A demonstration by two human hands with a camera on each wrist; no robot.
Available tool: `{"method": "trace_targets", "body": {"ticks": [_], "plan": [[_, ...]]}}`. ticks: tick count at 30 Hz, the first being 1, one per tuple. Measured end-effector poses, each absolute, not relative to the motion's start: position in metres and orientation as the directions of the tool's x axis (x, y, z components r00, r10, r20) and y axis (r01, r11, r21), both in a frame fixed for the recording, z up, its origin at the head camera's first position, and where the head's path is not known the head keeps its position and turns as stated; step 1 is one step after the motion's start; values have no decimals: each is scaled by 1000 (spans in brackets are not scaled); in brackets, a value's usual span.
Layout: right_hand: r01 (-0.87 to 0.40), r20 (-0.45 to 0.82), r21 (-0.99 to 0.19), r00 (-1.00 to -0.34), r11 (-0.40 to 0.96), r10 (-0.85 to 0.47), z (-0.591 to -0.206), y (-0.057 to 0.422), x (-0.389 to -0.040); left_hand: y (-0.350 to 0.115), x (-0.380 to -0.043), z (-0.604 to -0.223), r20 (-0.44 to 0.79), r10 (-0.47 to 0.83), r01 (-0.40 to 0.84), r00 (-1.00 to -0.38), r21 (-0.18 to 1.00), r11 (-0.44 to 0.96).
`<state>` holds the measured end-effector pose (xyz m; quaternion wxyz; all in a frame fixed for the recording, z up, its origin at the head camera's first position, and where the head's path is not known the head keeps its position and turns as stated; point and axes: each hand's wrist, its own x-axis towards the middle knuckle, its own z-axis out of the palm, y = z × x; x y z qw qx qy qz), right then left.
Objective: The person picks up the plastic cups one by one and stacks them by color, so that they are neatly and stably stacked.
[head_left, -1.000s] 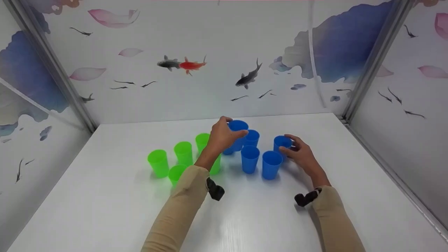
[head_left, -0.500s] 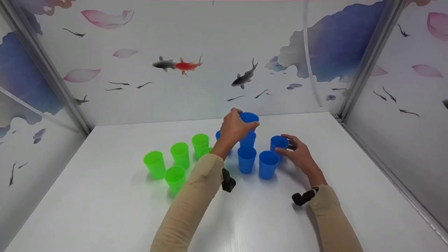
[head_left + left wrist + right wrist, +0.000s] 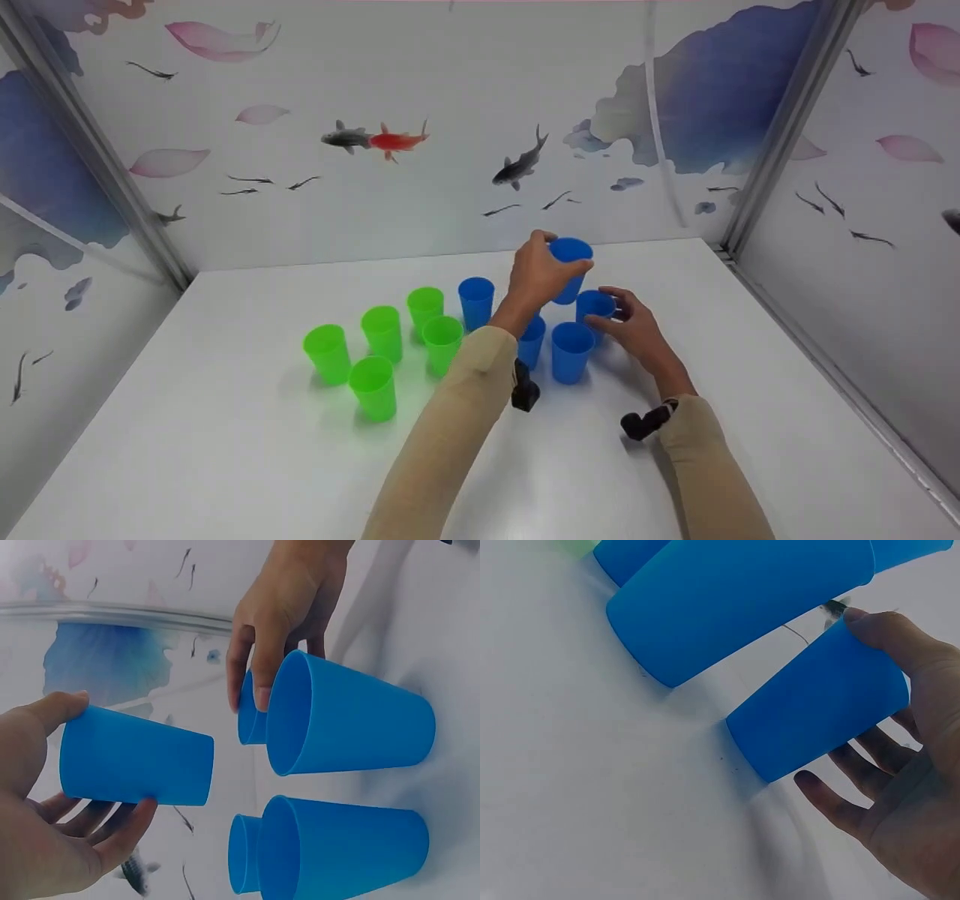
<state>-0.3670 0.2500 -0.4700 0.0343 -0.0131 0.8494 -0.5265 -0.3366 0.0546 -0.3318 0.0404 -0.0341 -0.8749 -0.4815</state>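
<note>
My left hand (image 3: 541, 271) grips a blue plastic cup (image 3: 571, 253) by its upper part and holds it raised above the table's back part. In the left wrist view, thumb and fingers span this cup (image 3: 139, 757), which hangs clear of the others. My right hand (image 3: 639, 330) holds another blue cup (image 3: 595, 304) standing on the table; the right wrist view shows the thumb at the rim of that cup (image 3: 817, 701) and fingers along its far side. Just in front stands a blue cup (image 3: 572, 352). A further blue cup (image 3: 532, 343) is partly hidden by the left forearm.
One blue cup (image 3: 476, 304) stands farther left at the back. Several green cups (image 3: 381, 334) stand upright on the white table (image 3: 225, 420) to the left. A printed back wall (image 3: 450, 217) rises behind the table.
My left hand has lifted the blue cup and carried it rightward, over toward the right hand's cup. The right hand keeps its hold with little movement. The view has shifted slightly.
</note>
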Motion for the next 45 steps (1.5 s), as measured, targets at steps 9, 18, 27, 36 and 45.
{"method": "trace_targets", "body": {"ticks": [9,18,27,36,45], "plan": [[9,-40,-889,-997,457,-58,-470,249,-367,76,-343,-350,101,46,111,-994,881,459],[-3,-31,-892,-997,452,-67,-472,253,-366,91,-347,-366,94,58,110,-994,905,411],[-17,-21,-888,-997,460,-76,-473,253,-365,93,-347,-374,50,96,87,-994,895,437],[-55,17,-891,-996,452,-87,-474,255,-366,83,-344,-378,66,145,121,-987,901,416],[-17,-19,-894,-997,448,-76,-475,254,-367,49,-341,-374,115,193,187,-975,889,418]]}}
